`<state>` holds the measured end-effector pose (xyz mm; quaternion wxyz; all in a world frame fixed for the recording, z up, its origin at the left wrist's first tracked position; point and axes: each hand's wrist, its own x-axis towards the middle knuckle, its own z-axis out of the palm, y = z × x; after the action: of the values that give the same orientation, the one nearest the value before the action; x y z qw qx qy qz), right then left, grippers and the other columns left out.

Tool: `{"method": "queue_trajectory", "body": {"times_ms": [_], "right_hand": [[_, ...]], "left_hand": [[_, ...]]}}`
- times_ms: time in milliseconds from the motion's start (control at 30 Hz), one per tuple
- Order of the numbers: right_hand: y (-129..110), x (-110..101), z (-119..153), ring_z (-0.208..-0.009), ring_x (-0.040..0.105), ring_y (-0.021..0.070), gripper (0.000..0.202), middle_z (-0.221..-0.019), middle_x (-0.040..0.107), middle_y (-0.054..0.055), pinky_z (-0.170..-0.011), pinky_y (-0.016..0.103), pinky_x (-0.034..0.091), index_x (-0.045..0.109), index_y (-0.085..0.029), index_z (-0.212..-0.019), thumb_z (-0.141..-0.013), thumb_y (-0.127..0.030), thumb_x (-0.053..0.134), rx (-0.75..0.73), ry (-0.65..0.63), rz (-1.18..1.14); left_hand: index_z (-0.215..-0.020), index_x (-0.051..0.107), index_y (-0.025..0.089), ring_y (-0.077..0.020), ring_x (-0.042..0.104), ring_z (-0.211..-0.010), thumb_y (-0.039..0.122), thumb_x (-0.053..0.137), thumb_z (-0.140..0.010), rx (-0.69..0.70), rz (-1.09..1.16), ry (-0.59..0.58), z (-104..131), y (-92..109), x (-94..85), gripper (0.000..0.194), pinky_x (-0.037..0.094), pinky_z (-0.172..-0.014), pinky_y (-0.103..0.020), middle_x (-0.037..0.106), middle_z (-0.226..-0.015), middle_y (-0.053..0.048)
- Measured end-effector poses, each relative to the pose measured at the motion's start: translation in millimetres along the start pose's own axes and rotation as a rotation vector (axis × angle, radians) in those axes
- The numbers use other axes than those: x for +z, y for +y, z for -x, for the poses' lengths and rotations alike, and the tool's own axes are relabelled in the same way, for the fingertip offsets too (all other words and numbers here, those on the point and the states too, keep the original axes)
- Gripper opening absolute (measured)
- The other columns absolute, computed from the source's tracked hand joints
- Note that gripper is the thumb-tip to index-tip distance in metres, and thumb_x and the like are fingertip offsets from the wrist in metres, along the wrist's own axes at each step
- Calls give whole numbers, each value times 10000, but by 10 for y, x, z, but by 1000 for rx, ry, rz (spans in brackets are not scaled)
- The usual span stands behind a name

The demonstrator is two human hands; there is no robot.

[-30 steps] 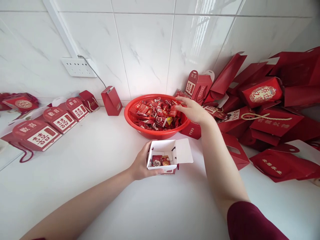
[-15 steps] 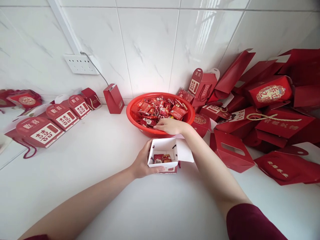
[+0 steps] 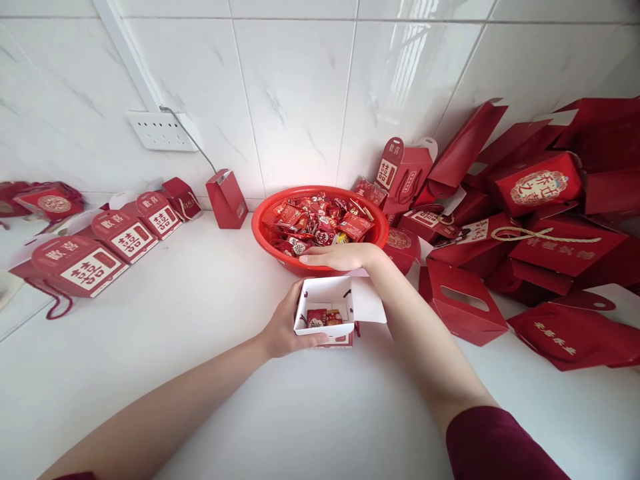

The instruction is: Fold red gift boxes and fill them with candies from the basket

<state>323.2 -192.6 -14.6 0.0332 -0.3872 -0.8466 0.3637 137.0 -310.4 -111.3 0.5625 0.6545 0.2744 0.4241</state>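
My left hand (image 3: 289,328) grips the left side of a small candy box (image 3: 324,329), thumb across its front. The box is open at the top, white inside and red outside, its lid flap folded out to the right. A few red-wrapped candies (image 3: 324,317) lie on its bottom. Behind the box stands a red plastic basket (image 3: 270,250) filled with wrapped candies (image 3: 323,220). Over its near rim my right hand (image 3: 340,257) is stretched out palm down, fingers extended to the left near the candies. The underside of that hand is hidden.
Several closed red gift boxes (image 3: 93,263) stand in a row at left. One tall red box (image 3: 227,199) stands by the tiled wall below a socket panel (image 3: 163,131). On the right, a large pile of red boxes (image 3: 545,227) leans against the wall.
My right hand has flattened out over the basket's near rim, its fingers straighter and a little further left. My left hand and the box stay in place.
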Motion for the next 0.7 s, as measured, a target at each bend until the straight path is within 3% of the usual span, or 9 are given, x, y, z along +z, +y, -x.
{"method": "queue_trajectory", "body": {"times_ms": [167, 267, 400, 533, 700], "right_hand": [[36, -30, -58, -1441, 357, 336, 733, -1548, 413, -2, -1221, 470, 224, 540, -306, -1420, -867, -773, 425, -13, -19, 13], [66, -80, 9, -1371, 454, 349, 672, -1482, 514, 40, -1172, 481, 308, 611, -283, -1344, -848, -729, 532, -50, 6, -56], [151, -97, 74, -1135, 630, 238, 520, -1260, 671, 65, -1017, 376, 482, 634, -224, -1273, -833, -488, 721, -259, 30, -410], [254, -64, 31, -794, 679, 126, 407, -968, 724, 27, -759, 255, 579, 680, -194, -1144, -784, -353, 787, -322, 99, -828], [302, -42, -40, -773, 690, 112, 409, -924, 732, 22, -676, 193, 584, 700, -181, -1072, -704, -284, 845, -324, 234, -1015]], "left_hand": [[-1374, 357, 245, -381, 546, -1248, 266, 826, -690, -28, 18, -4, 1, -13, -14, 829, 489, -1001, -575, 529, -1359, -148], [-1374, 360, 247, -391, 542, -1253, 255, 843, -668, -40, -13, -3, -2, 12, -3, 856, 487, -1000, -584, 531, -1372, -150], [-1377, 357, 248, -391, 548, -1250, 251, 848, -665, -35, 0, -17, -3, 41, 10, 865, 487, -996, -590, 528, -1391, -152], [-1382, 352, 246, -393, 533, -1268, 253, 849, -669, -33, 11, -20, 3, 28, 7, 869, 477, -1004, -598, 520, -1397, -156], [-1378, 360, 252, -396, 545, -1248, 263, 860, -650, -20, -4, -12, -3, 5, 8, 883, 493, -980, -590, 523, -1388, -156]]}}
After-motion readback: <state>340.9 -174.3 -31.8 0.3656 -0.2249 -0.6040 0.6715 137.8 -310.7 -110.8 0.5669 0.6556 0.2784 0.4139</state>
